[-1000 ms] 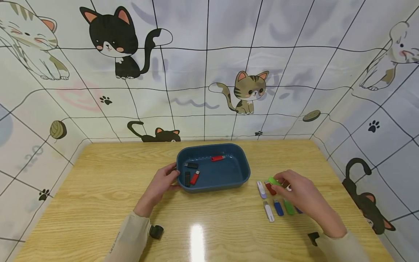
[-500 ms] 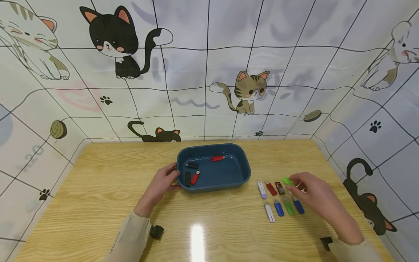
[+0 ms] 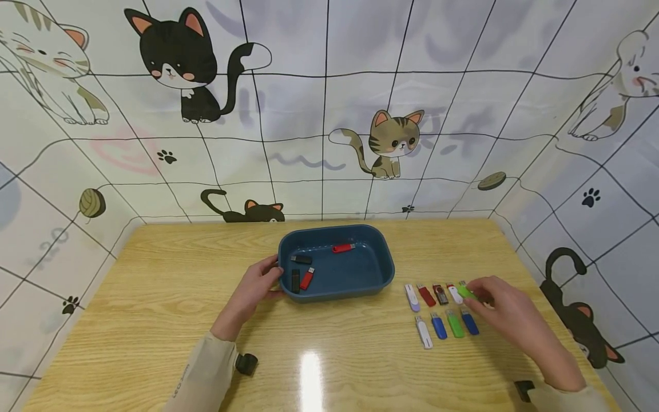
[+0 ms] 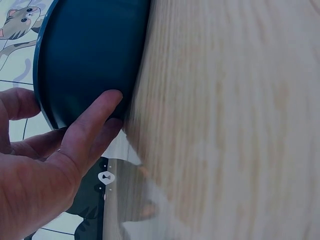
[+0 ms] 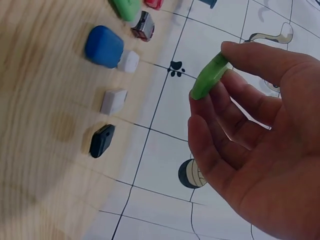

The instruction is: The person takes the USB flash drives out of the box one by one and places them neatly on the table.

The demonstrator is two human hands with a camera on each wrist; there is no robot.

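My right hand [image 3: 507, 306] pinches a bright green USB stick [image 5: 209, 80] between thumb and fingertips, at the right end of the back row of sticks. Beside it lie a white-and-red USB stick [image 3: 454, 293], a dark swivel one with a reddish cover [image 3: 440, 294], a red one [image 3: 426, 295] and a white-and-lilac one [image 3: 412, 298]. In front are a white stick [image 3: 424, 332], a blue one [image 3: 439, 326], a green one [image 3: 455, 324] and a dark blue one [image 3: 469, 322]. My left hand [image 3: 254, 283] rests extended fingers against the left end of a blue tray [image 3: 334, 297].
Inside the tray are two black USB sticks [image 3: 295, 281] and two red ones [image 3: 306, 279], lying apart. The wooden table [image 3: 170, 297] meets a wall sheet printed with cats [image 3: 288, 166] at the back and sides. Each wrist wears a small black device [image 3: 246, 364].
My right hand has moved right along the back row with the green USB stick, uncovering the dark swivel and the white-and-red sticks. The left hand and tray have stayed in place.
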